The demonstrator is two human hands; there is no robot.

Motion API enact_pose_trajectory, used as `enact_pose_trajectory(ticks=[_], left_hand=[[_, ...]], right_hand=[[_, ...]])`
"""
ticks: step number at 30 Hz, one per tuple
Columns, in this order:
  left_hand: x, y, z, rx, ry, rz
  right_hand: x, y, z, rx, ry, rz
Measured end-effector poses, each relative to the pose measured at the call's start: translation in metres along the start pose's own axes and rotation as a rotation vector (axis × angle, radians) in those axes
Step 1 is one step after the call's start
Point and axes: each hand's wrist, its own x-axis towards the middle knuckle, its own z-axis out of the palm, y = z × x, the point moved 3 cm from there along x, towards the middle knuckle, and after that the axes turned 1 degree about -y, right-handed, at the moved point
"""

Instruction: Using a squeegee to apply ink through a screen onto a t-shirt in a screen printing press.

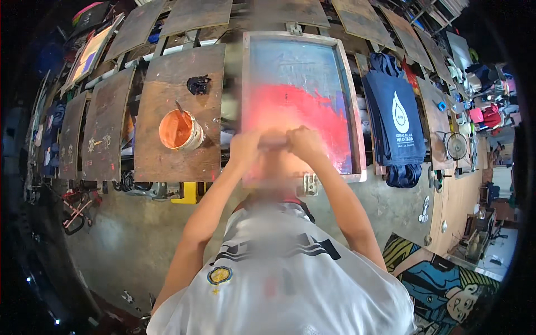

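Observation:
A wooden-framed printing screen (344, 106) lies in front of me, with bright red ink (318, 111) spread over its middle and lower part and a blue upper area. My left hand (245, 142) and my right hand (304, 142) are both closed on a squeegee (274, 139) over the inked mesh, though a blurred strip down the middle hides much of it. To the left, a white bucket of orange ink (180, 133) with a stick in it stands on a stained board (167, 67), below a crumpled black rag (198, 85).
Right of the screen, a stack of navy printed tote bags (393, 123) lies on a board. More boards (106, 134) line both sides and the back. A round metal fan (455, 146) is farther right. A yellow object (188, 195) sits below the left board, and a painted panel (441, 279) is at lower right.

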Motion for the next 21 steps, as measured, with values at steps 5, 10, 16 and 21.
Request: enact_pose_trajectory(ticks=[5, 10, 16, 21], left_hand=[[0.031, -0.009, 0.012, 0.056, 0.143, -0.013], [-0.027, 0.014, 0.017, 0.004, 0.264, 0.013], [-0.084, 0.028, 0.031, 0.003, 0.265, -0.081], [-0.025, 0.009, 0.011, 0.005, 0.135, -0.035]], right_hand=[[0.022, 0.01, 0.006, -0.002, 0.339, 0.004], [-0.025, -0.007, 0.029, -0.035, 0.465, -0.055], [-0.07, -0.029, 0.027, 0.081, 0.454, -0.064], [-0.034, -0.006, 0.016, 0.119, 0.324, -0.074]])
